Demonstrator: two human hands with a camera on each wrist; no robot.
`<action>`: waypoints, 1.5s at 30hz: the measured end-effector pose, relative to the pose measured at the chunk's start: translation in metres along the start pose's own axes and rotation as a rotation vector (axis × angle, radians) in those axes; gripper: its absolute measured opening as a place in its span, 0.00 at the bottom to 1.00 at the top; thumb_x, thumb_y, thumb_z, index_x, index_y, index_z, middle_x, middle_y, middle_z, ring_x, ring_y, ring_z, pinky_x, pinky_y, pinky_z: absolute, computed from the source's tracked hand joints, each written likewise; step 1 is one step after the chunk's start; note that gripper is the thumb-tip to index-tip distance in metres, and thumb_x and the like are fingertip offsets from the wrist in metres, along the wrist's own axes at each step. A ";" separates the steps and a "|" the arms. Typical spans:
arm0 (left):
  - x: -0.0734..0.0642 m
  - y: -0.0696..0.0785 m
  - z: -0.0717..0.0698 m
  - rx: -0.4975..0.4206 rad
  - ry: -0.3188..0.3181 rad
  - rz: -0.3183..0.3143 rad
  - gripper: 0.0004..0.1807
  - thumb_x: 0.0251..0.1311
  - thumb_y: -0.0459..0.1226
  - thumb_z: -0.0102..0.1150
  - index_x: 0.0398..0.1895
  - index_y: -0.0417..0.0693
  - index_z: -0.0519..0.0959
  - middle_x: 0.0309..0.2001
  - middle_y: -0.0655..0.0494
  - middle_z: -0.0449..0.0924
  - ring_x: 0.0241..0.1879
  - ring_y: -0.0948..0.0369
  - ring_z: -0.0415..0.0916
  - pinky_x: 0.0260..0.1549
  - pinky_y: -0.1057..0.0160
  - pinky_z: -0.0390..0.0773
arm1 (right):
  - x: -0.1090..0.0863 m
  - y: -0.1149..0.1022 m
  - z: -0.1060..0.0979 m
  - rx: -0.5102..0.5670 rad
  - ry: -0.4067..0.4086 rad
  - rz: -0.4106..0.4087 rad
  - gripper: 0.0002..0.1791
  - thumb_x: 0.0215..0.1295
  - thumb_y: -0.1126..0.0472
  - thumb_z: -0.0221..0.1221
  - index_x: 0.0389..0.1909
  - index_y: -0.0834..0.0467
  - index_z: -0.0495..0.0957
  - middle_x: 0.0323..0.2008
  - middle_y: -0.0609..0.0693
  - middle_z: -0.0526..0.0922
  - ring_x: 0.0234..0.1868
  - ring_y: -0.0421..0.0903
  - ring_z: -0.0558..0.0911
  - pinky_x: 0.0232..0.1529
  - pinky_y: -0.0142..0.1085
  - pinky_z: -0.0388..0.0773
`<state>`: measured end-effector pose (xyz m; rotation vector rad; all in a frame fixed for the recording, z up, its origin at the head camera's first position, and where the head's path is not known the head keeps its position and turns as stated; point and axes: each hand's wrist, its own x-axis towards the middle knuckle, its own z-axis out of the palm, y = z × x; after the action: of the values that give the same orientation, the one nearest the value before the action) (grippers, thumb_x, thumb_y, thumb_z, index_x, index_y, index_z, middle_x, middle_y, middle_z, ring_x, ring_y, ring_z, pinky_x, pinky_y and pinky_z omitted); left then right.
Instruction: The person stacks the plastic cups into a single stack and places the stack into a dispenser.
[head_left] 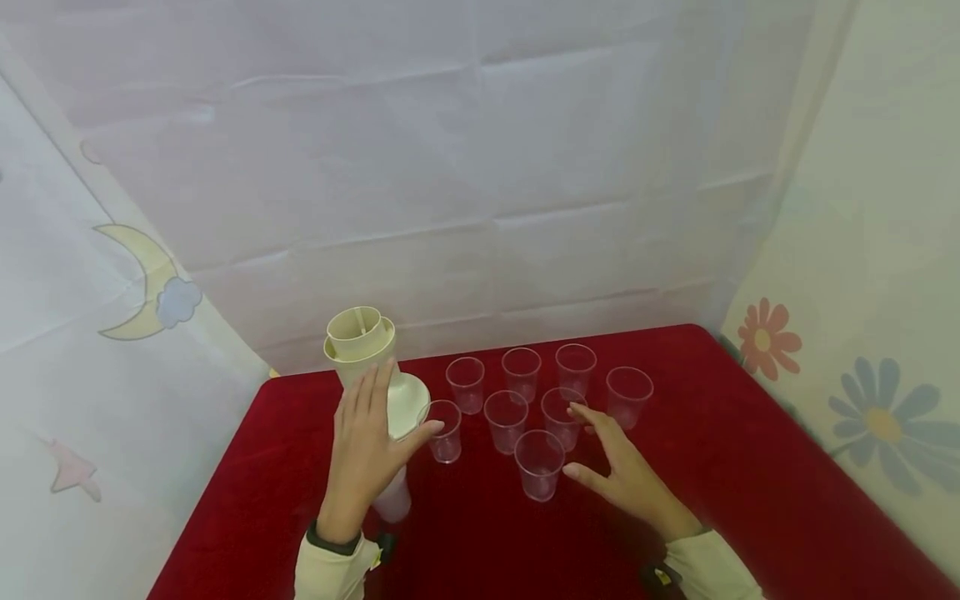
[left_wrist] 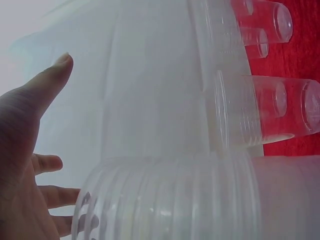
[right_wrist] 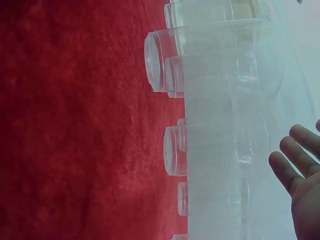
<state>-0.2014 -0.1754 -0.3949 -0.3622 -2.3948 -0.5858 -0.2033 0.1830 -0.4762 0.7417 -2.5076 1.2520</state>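
Several clear plastic cups stand upright on the red cloth, grouped in front of both hands. Nearest of the group is a front cup (head_left: 540, 467), just left of my right hand (head_left: 633, 479). That hand is empty, its fingers spread and its thumb near the front cup's rim. My left hand (head_left: 362, 454) is raised with straight fingers and thumb apart, holding nothing. Below it, partly hidden, is a stack of nested clear cups (left_wrist: 185, 200); its ribbed rims overlap the fingers in the left wrist view. A single cup (head_left: 446, 433) stands just right of the left thumb.
Behind the left hand stands a cream cylindrical container (head_left: 358, 346) with a smaller round opening on top. A pale round dish-like part (head_left: 408, 400) sits beside it. The red cloth (head_left: 480, 550) covers the table, with pale sheets (head_left: 480, 167) at the back and sides.
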 end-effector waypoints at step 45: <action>-0.054 -0.048 -0.020 -0.484 -0.205 -0.363 0.56 0.52 0.44 0.76 0.78 0.51 0.49 0.75 0.44 0.56 0.73 0.42 0.54 0.64 0.34 0.59 | -0.010 0.008 0.024 0.067 -0.093 0.121 0.42 0.60 0.52 0.69 0.72 0.52 0.61 0.63 0.54 0.74 0.55 0.51 0.77 0.51 0.47 0.79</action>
<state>-0.1692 -0.2325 -0.4310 -0.1926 -2.5113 -1.3625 -0.1994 0.1711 -0.5006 0.6877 -2.6321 1.3780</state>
